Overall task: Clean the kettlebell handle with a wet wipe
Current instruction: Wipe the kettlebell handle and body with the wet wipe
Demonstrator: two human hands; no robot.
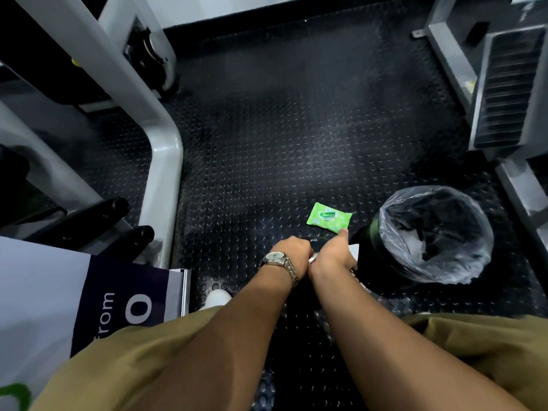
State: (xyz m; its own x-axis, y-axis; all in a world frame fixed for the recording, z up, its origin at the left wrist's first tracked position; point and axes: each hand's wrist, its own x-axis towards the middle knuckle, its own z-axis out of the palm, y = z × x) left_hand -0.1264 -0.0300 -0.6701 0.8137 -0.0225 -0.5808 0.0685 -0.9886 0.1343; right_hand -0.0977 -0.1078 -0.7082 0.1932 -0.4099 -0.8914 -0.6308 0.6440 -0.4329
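Low over the black studded floor, my two hands meet side by side. My left hand (292, 253), with a metal watch on its wrist, curls round the kettlebell handle (313, 258); only a small silvery bit of the handle shows between the hands. My right hand (333, 253) grips the handle beside it with a white wet wipe (353, 251) under its fingers, one corner sticking out to the right. My forearms hide the dark kettlebell body. A green pack of wet wipes (329, 218) lies flat on the floor just beyond my right hand.
A black bin with a clear plastic liner (430, 232) stands right beside my right hand. A grey gym machine frame (164, 161) runs along the left, and another machine (504, 93) stands at the far right. A white and dark banner (89, 301) lies near my left knee.
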